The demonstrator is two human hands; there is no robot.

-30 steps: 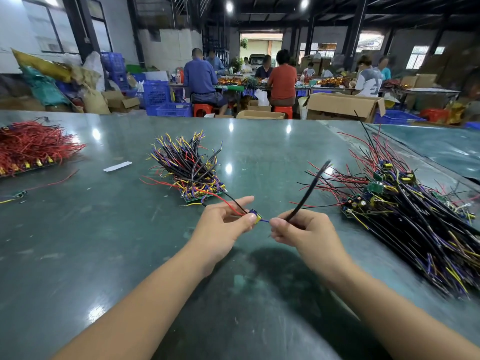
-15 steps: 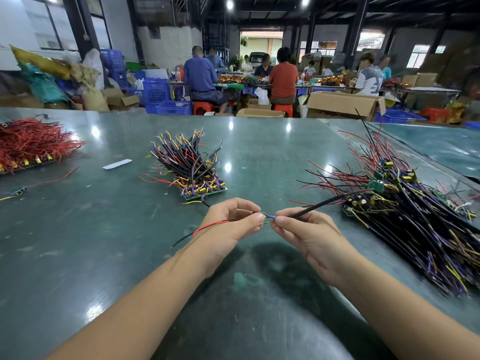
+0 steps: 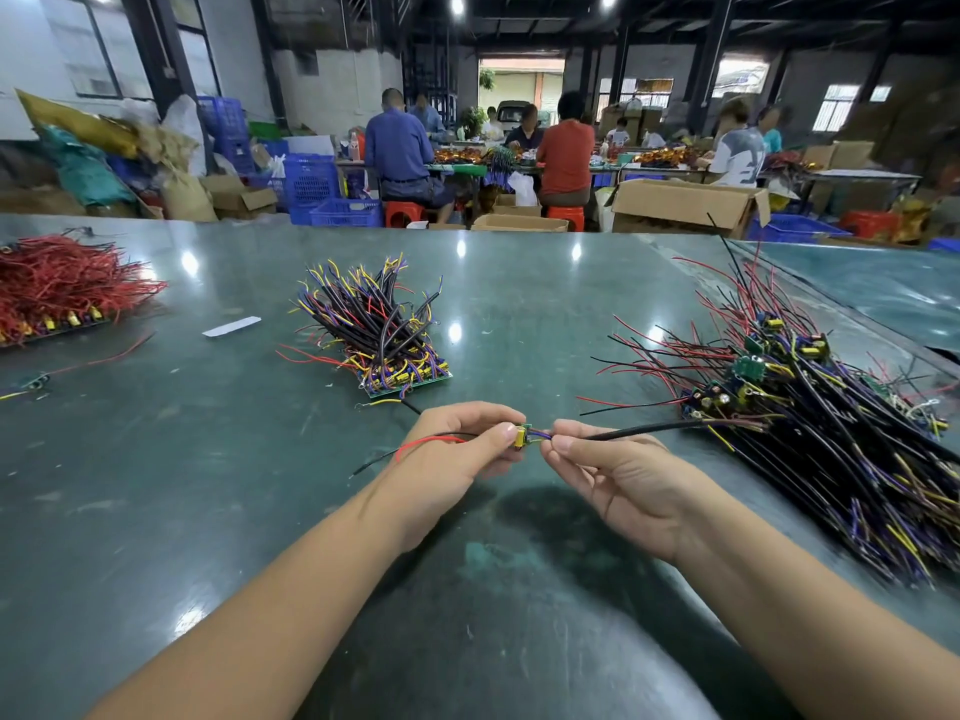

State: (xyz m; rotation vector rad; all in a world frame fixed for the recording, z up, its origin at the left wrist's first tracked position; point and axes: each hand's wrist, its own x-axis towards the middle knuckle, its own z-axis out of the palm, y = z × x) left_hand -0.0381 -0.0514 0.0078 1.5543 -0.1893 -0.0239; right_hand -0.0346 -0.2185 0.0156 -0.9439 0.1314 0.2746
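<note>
The small board (image 3: 521, 437) is pinched in the left grip (image 3: 452, 454), its black cable (image 3: 639, 432) in the right grip (image 3: 618, 480); lead straightening is judged underway, a steady outward pull being required next.

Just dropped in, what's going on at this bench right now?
A person works at the green table. The left hand holds a small circuit board, and the right hand pinches its black cable right beside the board. A loose pile of wired boards lies to the right; a tidy stack stands further ahead.
</note>
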